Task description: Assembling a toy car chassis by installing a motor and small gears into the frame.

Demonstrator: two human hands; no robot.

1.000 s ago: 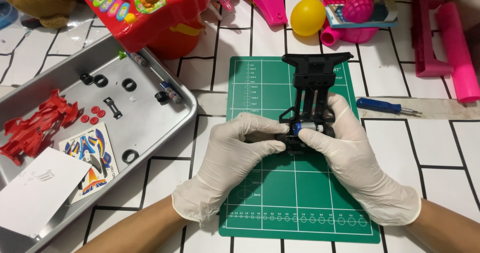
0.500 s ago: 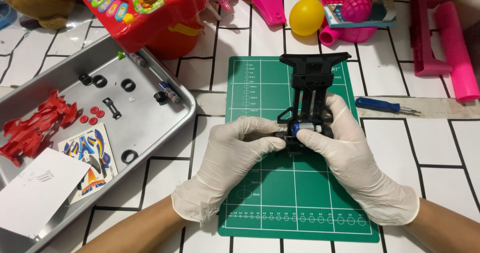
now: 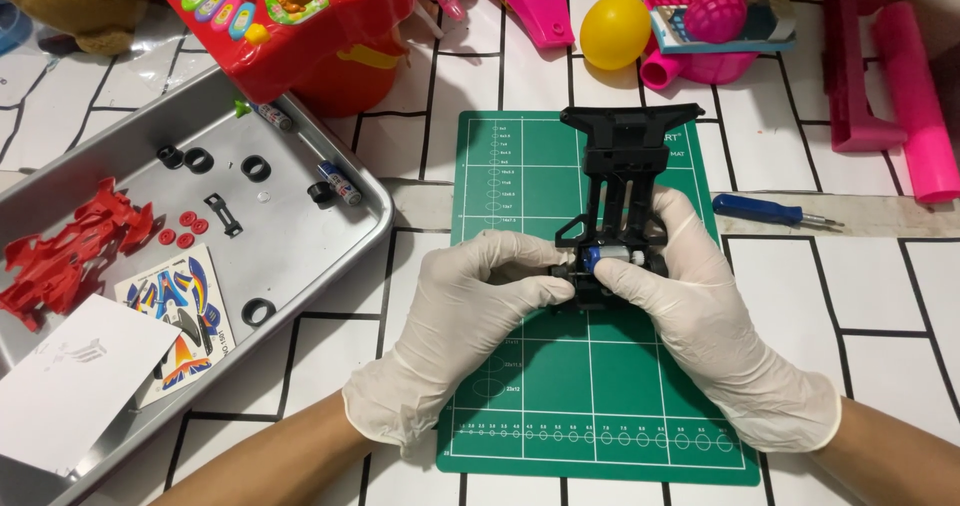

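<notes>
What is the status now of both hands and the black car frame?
Left hand and right hand both gripping black car frame. Frame flat on green cutting mat, small blue part at fingertips. Nothing in the way.

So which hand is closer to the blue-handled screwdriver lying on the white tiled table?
Right. The right hand grips the black plastic car chassis just left of and below the blue-handled screwdriver. The left hand sits farther left, across the green cutting mat.
</notes>
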